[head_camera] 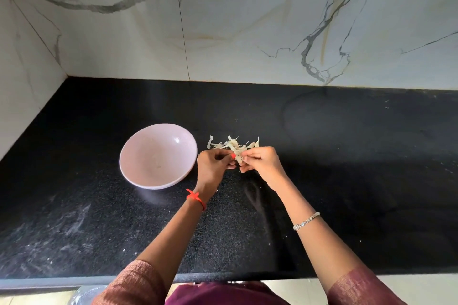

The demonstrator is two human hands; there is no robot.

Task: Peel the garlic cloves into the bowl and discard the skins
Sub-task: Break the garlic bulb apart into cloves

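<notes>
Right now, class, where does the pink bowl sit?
In the head view, the pink bowl sits on the black counter, left of centre, just beside the left hand and left of the garlic skins.

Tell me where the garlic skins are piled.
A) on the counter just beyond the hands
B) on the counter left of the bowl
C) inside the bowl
A: the skins lie on the counter, right of the bowl, beyond the left hand and right hand pinching a garlic piece.
</notes>
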